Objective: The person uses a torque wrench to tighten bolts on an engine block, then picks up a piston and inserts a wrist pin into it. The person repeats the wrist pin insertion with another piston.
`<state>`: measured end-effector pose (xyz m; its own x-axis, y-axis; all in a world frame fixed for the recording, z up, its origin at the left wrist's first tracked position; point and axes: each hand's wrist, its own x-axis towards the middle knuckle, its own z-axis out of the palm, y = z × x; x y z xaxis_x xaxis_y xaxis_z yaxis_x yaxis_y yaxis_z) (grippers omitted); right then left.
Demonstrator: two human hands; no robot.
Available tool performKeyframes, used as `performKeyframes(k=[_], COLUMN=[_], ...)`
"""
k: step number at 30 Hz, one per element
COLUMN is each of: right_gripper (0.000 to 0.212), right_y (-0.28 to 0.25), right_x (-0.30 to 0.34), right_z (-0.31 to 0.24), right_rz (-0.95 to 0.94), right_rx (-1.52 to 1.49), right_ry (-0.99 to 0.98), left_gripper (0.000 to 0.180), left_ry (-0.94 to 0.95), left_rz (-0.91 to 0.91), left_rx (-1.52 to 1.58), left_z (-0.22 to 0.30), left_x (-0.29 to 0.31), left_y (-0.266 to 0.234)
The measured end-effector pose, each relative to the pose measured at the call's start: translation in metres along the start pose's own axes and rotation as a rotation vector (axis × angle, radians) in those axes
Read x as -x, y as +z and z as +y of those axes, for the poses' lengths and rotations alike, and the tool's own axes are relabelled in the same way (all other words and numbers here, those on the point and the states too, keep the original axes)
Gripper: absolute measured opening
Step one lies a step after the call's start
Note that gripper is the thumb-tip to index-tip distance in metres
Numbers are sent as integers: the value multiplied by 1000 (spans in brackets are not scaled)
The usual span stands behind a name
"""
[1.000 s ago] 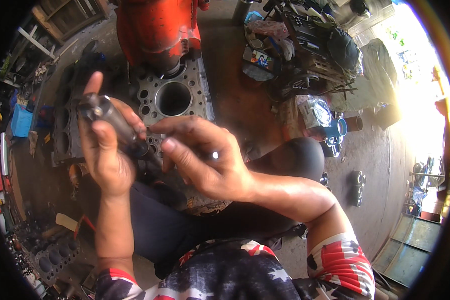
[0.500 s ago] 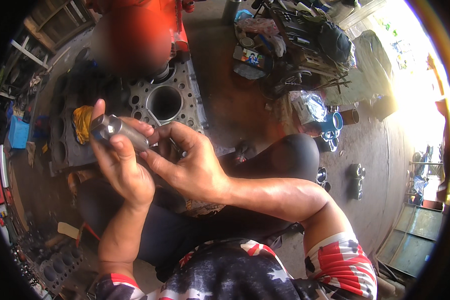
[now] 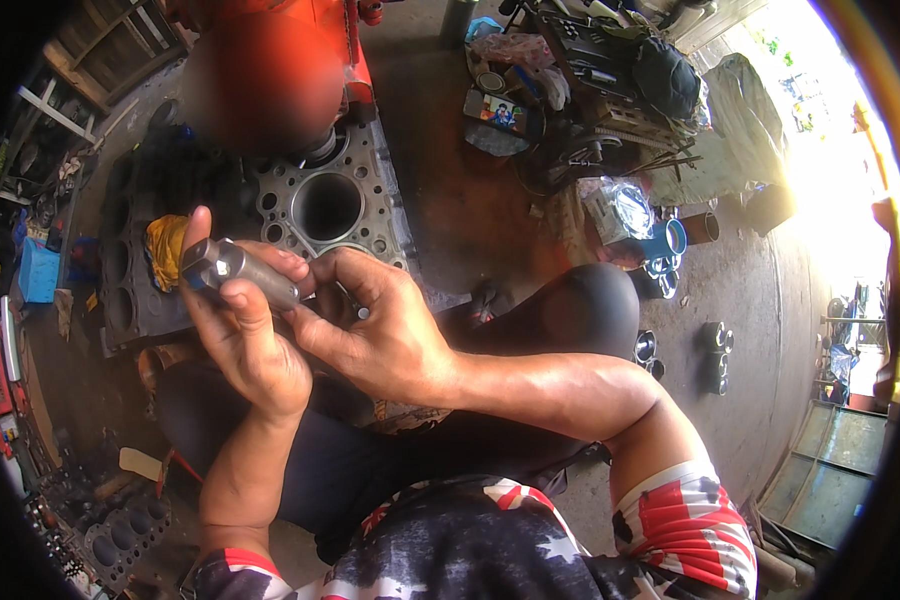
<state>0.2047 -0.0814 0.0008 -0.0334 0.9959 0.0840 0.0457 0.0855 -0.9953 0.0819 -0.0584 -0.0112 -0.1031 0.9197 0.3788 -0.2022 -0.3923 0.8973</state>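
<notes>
A grey metal cylinder with a squarish, notched head [image 3: 260, 276] lies across my left hand [image 3: 260, 350], gripped between thumb and fingers, the index finger stretched up past the head. My right hand [image 3: 395, 330] is closed at the cylinder's right end, thumb and fingertips pinched there. From its curled fingers shows the shiny round end of a thin metal rod [image 3: 363, 313]; the rest of it is hidden. Just beyond both hands stands an engine block [image 3: 385, 190] with a large round bore [image 3: 328, 207].
A red machine [image 3: 280, 60] stands over the block, its front blurred. A yellow cloth [image 3: 165, 250] lies on a darker block at left. To the right are a cluttered bench [image 3: 610, 100], a phone [image 3: 497, 112], a blue ring-shaped part [image 3: 675, 238] and metal pieces [image 3: 718, 358] on the floor.
The cylinder's head has dipped slightly, and my right fingers have shifted a little at its right end. Both hands keep their hold.
</notes>
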Motion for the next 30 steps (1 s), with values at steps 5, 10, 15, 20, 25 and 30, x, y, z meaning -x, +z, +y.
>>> performKeyframes(k=[5, 10, 15, 20, 25, 30], right_gripper=[19, 19, 19, 19, 19, 22], right_y=[0, 1, 0, -1, 0, -1], right_x=[0, -1, -1, -1, 0, 1], right_z=[1, 2, 2, 0, 1, 6], right_rz=[-3, 8, -1, -6, -3, -22], right_rx=[-14, -30, -34, -48, -48, 2], right_ry=[-9, -25, -16, 0, 6, -38], left_gripper=[69, 64, 73, 73, 73, 73], left_ry=[-3, -10, -8, -6, -16, 0], left_rz=[-7, -30, 11, 3, 11, -15], left_rx=[-6, -12, -17, -14, -11, -13], left_z=[0, 1, 0, 1, 2, 3], left_x=[0, 0, -2, -3, -4, -4], left_y=[0, -1, 0, 0, 0, -1])
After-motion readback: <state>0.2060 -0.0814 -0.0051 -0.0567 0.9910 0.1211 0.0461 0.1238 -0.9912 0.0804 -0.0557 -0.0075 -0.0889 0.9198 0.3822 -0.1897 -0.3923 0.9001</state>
